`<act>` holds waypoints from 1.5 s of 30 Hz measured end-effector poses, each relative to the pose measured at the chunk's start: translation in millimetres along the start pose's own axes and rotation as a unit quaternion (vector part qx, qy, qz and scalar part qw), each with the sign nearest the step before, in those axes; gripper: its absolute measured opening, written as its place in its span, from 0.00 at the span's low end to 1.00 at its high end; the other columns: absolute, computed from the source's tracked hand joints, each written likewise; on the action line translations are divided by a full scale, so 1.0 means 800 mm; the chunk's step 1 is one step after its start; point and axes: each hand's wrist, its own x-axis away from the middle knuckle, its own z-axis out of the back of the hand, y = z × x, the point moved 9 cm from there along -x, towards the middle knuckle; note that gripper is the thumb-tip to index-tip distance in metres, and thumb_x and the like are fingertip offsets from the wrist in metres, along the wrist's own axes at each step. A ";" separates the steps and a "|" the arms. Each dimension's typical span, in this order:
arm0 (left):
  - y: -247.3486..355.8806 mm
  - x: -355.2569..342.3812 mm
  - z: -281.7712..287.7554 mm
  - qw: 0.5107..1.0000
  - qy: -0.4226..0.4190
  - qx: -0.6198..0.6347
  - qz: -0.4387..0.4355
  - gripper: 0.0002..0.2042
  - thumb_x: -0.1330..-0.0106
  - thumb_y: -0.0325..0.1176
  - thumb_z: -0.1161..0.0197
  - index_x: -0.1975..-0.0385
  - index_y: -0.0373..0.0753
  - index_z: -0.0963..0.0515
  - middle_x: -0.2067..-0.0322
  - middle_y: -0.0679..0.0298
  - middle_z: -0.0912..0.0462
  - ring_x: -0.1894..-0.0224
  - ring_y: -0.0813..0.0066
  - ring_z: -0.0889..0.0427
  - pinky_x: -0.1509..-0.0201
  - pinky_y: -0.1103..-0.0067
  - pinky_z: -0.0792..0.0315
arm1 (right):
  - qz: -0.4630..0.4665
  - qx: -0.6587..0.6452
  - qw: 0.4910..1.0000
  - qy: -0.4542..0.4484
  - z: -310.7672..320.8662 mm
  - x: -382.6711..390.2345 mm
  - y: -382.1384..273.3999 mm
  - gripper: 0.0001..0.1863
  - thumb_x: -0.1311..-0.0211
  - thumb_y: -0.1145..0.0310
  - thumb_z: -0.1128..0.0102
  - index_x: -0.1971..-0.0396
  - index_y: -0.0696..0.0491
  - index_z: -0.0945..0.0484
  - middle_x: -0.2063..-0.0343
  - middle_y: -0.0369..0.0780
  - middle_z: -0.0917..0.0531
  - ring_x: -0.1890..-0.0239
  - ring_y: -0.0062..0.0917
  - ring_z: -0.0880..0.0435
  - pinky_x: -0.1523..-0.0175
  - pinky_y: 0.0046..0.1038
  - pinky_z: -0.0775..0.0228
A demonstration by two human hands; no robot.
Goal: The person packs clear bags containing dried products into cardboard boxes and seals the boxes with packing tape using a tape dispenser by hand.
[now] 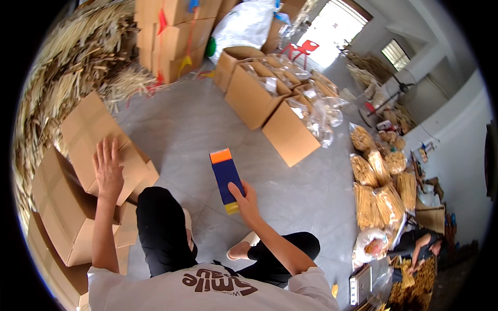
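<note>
A slim dark blue box (224,179) with an orange top end and a yellow bottom end is gripped in my right hand (246,202). It is held above the grey floor in front of my knees, its thumb side toward me. My left hand (108,168) has its fingers stretched out over a raised flap of a cardboard box (85,122). Whether the palm presses on the flap I cannot tell. Beside it, nearer to me, stand more open cardboard boxes (62,207) in a row along my left leg.
Several open cartons (254,101) with clear plastic bags sit ahead. Stacked cartons (179,41) and dried stalks (67,62) line the far left. Bagged yellowish sticks (381,205) lie to the right, near a seated person (423,246). A red chair (303,49) stands by the bright doorway.
</note>
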 end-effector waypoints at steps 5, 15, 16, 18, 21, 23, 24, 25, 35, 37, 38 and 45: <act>0.042 -0.011 0.002 0.997 0.000 0.047 -0.058 0.42 0.53 0.31 0.34 0.38 0.42 0.52 0.40 0.50 0.47 0.37 0.52 0.50 0.37 0.62 0.52 | -0.031 -0.038 0.998 0.047 0.090 0.050 0.009 0.19 0.42 0.59 0.45 0.61 0.62 0.26 0.74 0.33 0.22 0.72 0.11 0.28 0.67 0.15 0.37; 0.188 0.052 -0.089 0.623 -0.616 0.465 -0.125 0.23 0.40 0.46 0.46 0.50 0.37 0.31 0.59 0.57 0.22 0.54 0.72 0.27 0.48 0.80 0.37 | -0.044 -0.110 0.963 0.241 0.258 0.098 0.018 0.17 0.43 0.60 0.46 0.66 0.62 0.25 0.74 0.39 0.21 0.74 0.19 0.23 0.67 0.19 0.32; 0.194 0.063 -0.088 0.561 -0.658 0.494 -0.091 0.22 0.39 0.47 0.47 0.52 0.37 0.28 0.61 0.59 0.21 0.56 0.75 0.26 0.49 0.81 0.36 | -0.056 -0.126 0.955 0.264 0.271 0.104 0.023 0.17 0.43 0.60 0.46 0.66 0.61 0.25 0.74 0.39 0.21 0.73 0.20 0.22 0.66 0.19 0.32; 0.197 0.059 -0.100 0.607 -0.652 0.441 -0.111 0.20 0.39 0.47 0.47 0.58 0.37 0.24 0.65 0.61 0.20 0.59 0.75 0.24 0.50 0.82 0.36 | -0.034 -0.225 0.928 0.294 0.287 0.113 0.025 0.20 0.42 0.58 0.53 0.63 0.61 0.26 0.73 0.41 0.21 0.72 0.23 0.23 0.63 0.22 0.32; 0.197 0.056 -0.097 0.642 -0.648 0.396 -0.105 0.18 0.40 0.47 0.46 0.65 0.37 0.20 0.67 0.62 0.19 0.61 0.75 0.24 0.52 0.83 0.35 | -0.022 -0.414 0.879 0.236 0.295 0.113 0.052 0.21 0.41 0.56 0.61 0.64 0.59 0.28 0.77 0.42 0.23 0.76 0.27 0.24 0.68 0.27 0.30; 0.202 0.057 -0.095 0.653 -0.652 0.374 -0.098 0.18 0.42 0.47 0.45 0.67 0.37 0.19 0.68 0.63 0.19 0.62 0.76 0.24 0.53 0.82 0.35 | -0.035 -0.417 0.869 0.266 0.296 0.123 0.051 0.20 0.41 0.56 0.60 0.65 0.59 0.28 0.78 0.42 0.24 0.77 0.27 0.25 0.69 0.27 0.31; 0.204 0.058 -0.094 0.661 -0.652 0.359 -0.095 0.18 0.43 0.47 0.44 0.68 0.37 0.19 0.69 0.63 0.19 0.62 0.76 0.24 0.53 0.82 0.34 | -0.041 -0.418 0.863 0.280 0.296 0.126 0.048 0.20 0.41 0.56 0.60 0.66 0.59 0.28 0.79 0.42 0.24 0.78 0.27 0.26 0.70 0.27 0.31; 0.207 0.059 -0.094 0.669 -0.652 0.345 -0.092 0.18 0.43 0.47 0.44 0.68 0.38 0.19 0.69 0.63 0.19 0.63 0.76 0.24 0.54 0.82 0.34 | -0.035 -0.407 0.860 0.305 0.298 0.129 0.045 0.20 0.41 0.57 0.59 0.67 0.59 0.28 0.78 0.42 0.24 0.78 0.28 0.25 0.70 0.26 0.31; 0.275 0.054 -0.146 0.715 -0.631 0.053 -0.296 0.17 0.44 0.47 0.45 0.71 0.40 0.18 0.76 0.61 0.18 0.72 0.74 0.22 0.63 0.76 0.30 | -0.057 -0.437 0.854 0.277 0.286 0.116 0.063 0.18 0.41 0.58 0.59 0.66 0.58 0.28 0.76 0.41 0.23 0.75 0.27 0.24 0.67 0.26 0.30; 0.314 0.080 -0.172 0.691 -0.654 -0.113 -0.287 0.17 0.44 0.48 0.44 0.73 0.39 0.19 0.78 0.60 0.19 0.72 0.73 0.21 0.65 0.75 0.29 | -0.060 -0.443 0.845 0.295 0.292 0.113 0.064 0.18 0.41 0.58 0.59 0.66 0.58 0.28 0.76 0.42 0.23 0.76 0.27 0.24 0.67 0.26 0.30; 0.353 0.101 -0.187 0.677 -0.618 -0.134 -0.377 0.17 0.44 0.47 0.44 0.72 0.39 0.19 0.77 0.60 0.19 0.71 0.71 0.21 0.66 0.74 0.28 | -0.062 -0.447 0.840 0.302 0.294 0.112 0.064 0.18 0.41 0.58 0.59 0.66 0.58 0.28 0.75 0.42 0.23 0.76 0.27 0.24 0.67 0.26 0.30; 0.356 0.508 -0.382 0.435 -0.856 0.037 -0.276 0.25 0.42 0.56 0.52 0.57 0.41 0.27 0.63 0.61 0.23 0.60 0.71 0.25 0.63 0.71 0.30 | -0.118 -0.438 0.823 0.343 0.288 0.130 0.059 0.20 0.41 0.56 0.60 0.67 0.59 0.28 0.79 0.43 0.25 0.77 0.29 0.25 0.69 0.28 0.31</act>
